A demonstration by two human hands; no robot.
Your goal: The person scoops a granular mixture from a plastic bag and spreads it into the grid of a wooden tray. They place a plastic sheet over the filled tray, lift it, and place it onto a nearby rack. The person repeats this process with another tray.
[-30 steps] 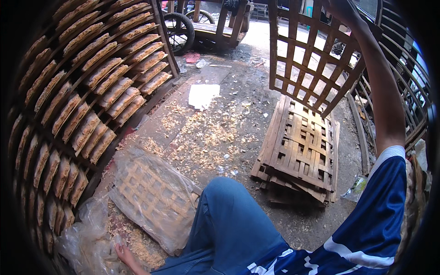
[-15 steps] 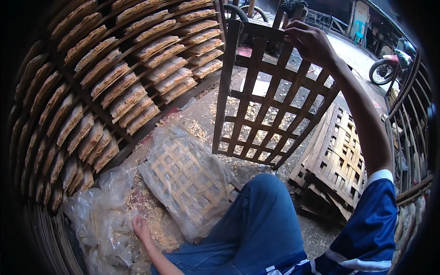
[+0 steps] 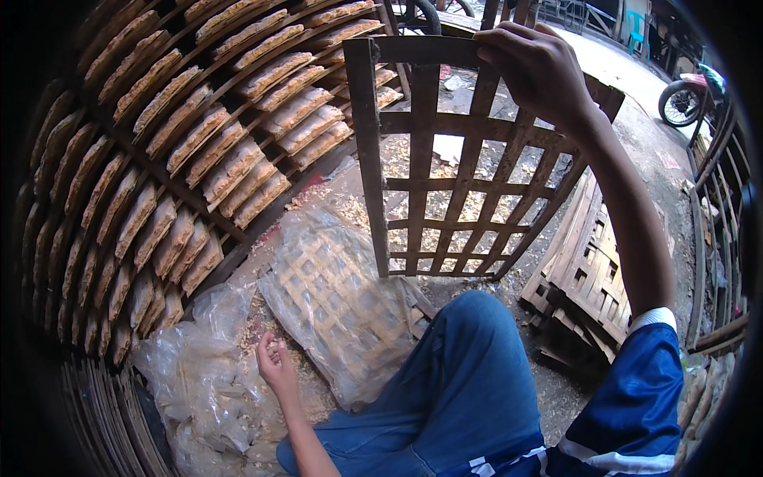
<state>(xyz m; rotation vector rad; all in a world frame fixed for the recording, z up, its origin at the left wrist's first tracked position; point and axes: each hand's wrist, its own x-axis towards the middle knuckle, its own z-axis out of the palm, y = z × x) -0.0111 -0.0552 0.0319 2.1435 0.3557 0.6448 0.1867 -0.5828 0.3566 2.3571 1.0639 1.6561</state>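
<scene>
My right hand [image 3: 540, 73] grips the top bar of a wooden lattice tray [image 3: 425, 119] and holds it up on edge before my raised knee. Crumbs on the ground show through its gaps. Low on the left, my left hand [image 3: 275, 362] has its fingers curled in; whether anything small is in them cannot be made out. It is beside a crumpled clear plastic sheet [image 3: 199, 381] and a second lattice tray [image 3: 338, 290] that lies flat, covered with clear plastic.
A rack [image 3: 167, 175] with rows of pale, rough-topped slabs fills the left side. More lattice trays [image 3: 592, 262] are stacked at my right. Pale crumbs [image 3: 326, 199] litter the ground. Farther off are a motorbike [image 3: 685, 99] and a turquoise chair [image 3: 635, 30].
The lattice tray in my right hand has shifted a little to the left and nearer. My left hand has moved slightly right and up, toward the plastic-covered tray. The view has turned a little.
</scene>
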